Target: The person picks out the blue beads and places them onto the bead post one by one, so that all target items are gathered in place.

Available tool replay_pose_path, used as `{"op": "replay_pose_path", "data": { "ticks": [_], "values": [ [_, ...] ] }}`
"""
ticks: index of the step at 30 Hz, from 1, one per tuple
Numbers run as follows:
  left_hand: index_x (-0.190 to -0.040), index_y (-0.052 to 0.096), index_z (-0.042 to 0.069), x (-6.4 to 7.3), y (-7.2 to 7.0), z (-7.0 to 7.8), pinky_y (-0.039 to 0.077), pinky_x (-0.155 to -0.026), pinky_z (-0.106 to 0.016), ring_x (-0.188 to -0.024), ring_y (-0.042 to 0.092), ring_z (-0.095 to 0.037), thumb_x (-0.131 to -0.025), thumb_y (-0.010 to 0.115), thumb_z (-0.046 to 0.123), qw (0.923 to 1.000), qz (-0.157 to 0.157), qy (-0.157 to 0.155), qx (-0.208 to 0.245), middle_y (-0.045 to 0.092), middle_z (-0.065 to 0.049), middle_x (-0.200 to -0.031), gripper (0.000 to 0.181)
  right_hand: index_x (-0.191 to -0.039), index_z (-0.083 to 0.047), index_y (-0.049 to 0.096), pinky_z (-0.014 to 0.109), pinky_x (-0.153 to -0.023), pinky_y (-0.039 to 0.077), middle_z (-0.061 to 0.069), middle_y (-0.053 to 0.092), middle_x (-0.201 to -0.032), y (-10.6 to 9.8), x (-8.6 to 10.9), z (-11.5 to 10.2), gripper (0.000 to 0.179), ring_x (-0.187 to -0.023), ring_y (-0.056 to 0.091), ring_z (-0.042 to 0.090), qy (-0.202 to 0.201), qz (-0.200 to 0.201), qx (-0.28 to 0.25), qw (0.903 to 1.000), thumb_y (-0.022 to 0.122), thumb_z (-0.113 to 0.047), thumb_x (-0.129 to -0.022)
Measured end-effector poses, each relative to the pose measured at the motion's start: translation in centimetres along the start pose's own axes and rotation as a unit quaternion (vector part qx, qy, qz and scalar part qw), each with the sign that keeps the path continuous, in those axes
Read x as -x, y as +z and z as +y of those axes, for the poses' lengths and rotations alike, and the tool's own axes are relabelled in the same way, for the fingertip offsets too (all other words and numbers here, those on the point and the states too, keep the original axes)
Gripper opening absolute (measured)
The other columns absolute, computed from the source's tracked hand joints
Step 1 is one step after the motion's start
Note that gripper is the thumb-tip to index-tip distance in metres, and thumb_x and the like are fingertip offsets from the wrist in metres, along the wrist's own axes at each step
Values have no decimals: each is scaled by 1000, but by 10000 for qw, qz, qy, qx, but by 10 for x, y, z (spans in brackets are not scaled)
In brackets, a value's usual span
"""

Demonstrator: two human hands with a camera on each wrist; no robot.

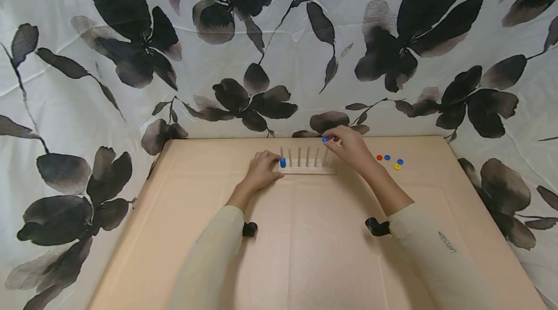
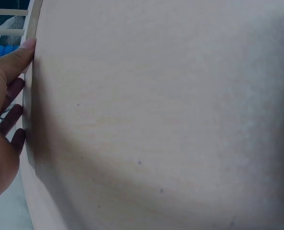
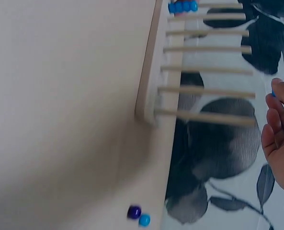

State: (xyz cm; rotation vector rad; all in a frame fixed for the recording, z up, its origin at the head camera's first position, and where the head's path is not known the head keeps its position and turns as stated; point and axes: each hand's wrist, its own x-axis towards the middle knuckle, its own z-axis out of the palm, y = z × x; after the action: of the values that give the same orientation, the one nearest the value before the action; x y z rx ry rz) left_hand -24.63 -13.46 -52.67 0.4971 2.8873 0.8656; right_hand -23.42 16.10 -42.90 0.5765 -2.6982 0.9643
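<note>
A wooden rack (image 1: 307, 170) with a row of upright pegs stands near the table's far edge. Several blue beads (image 1: 283, 162) are stacked on its leftmost peg; they show also in the right wrist view as a blue stack (image 3: 182, 6). My left hand (image 1: 261, 170) holds the rack's left end, the thumb against the base in the left wrist view. Above the rack's right end, my right hand (image 1: 348, 147) pinches a blue bead (image 1: 325, 139) between thumb and fingertip. That bead is mostly hidden by the fingers in the right wrist view.
Right of the rack lie a red bead (image 1: 379, 157), a yellow bead (image 1: 397, 167) and two blue beads, one of them a blue bead (image 1: 400, 161) farther right. Behind the tan table (image 1: 331, 242) hangs a floral cloth (image 1: 305, 58).
</note>
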Motion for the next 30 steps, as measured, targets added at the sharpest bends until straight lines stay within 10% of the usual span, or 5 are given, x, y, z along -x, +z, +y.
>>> {"op": "replay_pose_path", "data": {
  "ticks": [30],
  "values": [
    [-132,68,10,22,-5,-5,38,-112,-53,-130,49,-32,-84,86,33,9992,-54,386,37,62,-10,-132,55,-112,-10,76,36,-88,57,5,75,-107,73,-26,-90,19,-100,68,23,136,-776,286,9965,75,-21,-96]
  ]
}}
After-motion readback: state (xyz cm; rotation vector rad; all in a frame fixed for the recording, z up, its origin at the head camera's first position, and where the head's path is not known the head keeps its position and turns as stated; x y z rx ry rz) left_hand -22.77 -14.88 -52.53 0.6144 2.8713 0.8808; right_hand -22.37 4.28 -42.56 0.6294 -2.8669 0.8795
